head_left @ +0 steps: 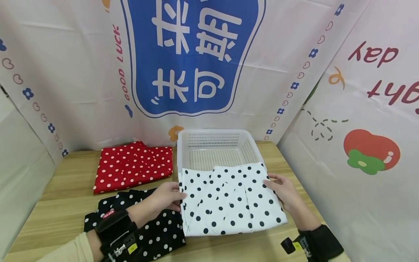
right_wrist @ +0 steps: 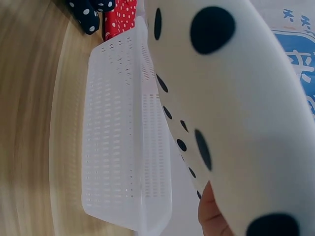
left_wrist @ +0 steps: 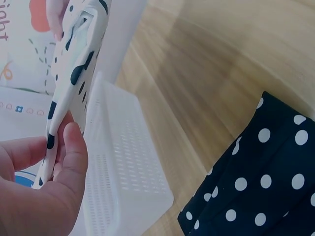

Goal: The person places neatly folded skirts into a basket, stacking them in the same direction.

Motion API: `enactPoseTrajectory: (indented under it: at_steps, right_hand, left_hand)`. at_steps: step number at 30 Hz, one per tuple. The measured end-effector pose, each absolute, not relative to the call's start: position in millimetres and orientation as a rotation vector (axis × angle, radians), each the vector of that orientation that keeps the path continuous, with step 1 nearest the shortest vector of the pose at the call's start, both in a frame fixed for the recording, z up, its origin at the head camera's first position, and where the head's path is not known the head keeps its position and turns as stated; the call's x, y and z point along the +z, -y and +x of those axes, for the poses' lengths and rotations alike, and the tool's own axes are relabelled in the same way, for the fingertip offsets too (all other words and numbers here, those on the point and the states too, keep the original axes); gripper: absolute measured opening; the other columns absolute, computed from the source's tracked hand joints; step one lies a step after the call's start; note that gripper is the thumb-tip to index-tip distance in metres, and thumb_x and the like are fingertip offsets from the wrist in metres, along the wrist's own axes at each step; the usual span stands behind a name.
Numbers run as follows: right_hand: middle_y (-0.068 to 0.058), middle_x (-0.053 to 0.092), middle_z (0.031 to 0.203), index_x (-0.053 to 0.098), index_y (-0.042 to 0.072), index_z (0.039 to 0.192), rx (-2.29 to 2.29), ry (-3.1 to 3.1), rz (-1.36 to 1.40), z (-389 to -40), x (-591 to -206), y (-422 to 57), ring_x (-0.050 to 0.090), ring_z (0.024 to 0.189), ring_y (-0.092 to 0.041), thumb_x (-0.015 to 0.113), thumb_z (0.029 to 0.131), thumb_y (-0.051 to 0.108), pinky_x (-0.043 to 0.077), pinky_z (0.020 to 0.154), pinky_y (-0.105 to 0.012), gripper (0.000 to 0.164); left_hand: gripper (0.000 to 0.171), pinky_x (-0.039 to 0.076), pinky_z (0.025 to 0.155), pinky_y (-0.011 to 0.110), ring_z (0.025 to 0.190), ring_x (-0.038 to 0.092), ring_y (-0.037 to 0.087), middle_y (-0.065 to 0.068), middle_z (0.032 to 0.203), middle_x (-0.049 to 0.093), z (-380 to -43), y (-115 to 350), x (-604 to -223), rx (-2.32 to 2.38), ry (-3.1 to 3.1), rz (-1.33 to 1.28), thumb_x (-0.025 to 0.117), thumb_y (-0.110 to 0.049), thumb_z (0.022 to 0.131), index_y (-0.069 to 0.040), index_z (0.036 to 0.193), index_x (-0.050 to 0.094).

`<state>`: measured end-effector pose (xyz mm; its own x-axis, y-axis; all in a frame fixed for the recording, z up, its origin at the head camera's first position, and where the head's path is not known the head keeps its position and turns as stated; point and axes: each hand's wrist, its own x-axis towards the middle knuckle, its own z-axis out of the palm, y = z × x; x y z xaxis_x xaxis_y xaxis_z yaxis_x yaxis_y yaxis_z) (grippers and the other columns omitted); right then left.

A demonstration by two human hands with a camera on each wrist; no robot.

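Head view: basket [head_left: 214, 140] partly hidden by white cloth [head_left: 229, 200], black cloth [head_left: 160, 233] by left forearm [head_left: 142, 213].

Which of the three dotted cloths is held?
The white cloth, gripped by the left hand and right hand; the red cloth and black cloth lie on the table.

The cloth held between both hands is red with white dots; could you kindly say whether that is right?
Not quite: the head view shows the cloth held between the left hand and right hand is white with black dots.
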<state>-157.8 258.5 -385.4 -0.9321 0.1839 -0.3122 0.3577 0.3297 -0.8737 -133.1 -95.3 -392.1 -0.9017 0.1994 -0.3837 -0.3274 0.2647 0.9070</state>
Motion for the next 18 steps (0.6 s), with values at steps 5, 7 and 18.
enactPoseTrajectory:
  at_steps: [5,7,18]
  right_hand:
    - [-0.014,0.061,0.103,0.047,-0.003,0.135,-1.683,-2.423,0.488,-161.8,-384.7,-259.0,0.065,0.076,-0.015,0.063,0.095,0.016,0.058,0.067,-0.031,0.047]
    - [-0.015,0.061,0.104,0.048,-0.002,0.136,-1.686,-2.422,0.487,-163.4,-385.4,-259.7,0.065,0.075,-0.015,0.063,0.095,0.016,0.058,0.067,-0.031,0.048]
    - [-0.018,0.059,0.112,0.045,0.005,0.140,-1.743,-2.398,0.465,-182.7,-386.4,-255.1,0.065,0.079,-0.016,0.062,0.096,0.018,0.057,0.068,-0.032,0.049]
  left_hand:
    - [0.027,0.057,0.065,0.032,0.070,0.065,0.019,0.010,0.085,0.069,-135.2,95.8,-390.0,1.681,-2.121,-0.104,0.059,-0.002,0.093,0.010,0.118,0.057]
    - [0.027,0.057,0.065,0.032,0.070,0.065,0.019,0.010,0.085,0.069,-136.3,95.5,-391.0,1.684,-2.126,-0.099,0.058,-0.001,0.093,0.010,0.118,0.057]
    - [0.030,0.057,0.066,0.031,0.072,0.066,0.019,0.012,0.090,0.069,-152.8,97.6,-395.9,1.693,-2.145,-0.112,0.058,-0.003,0.094,0.011,0.121,0.056]
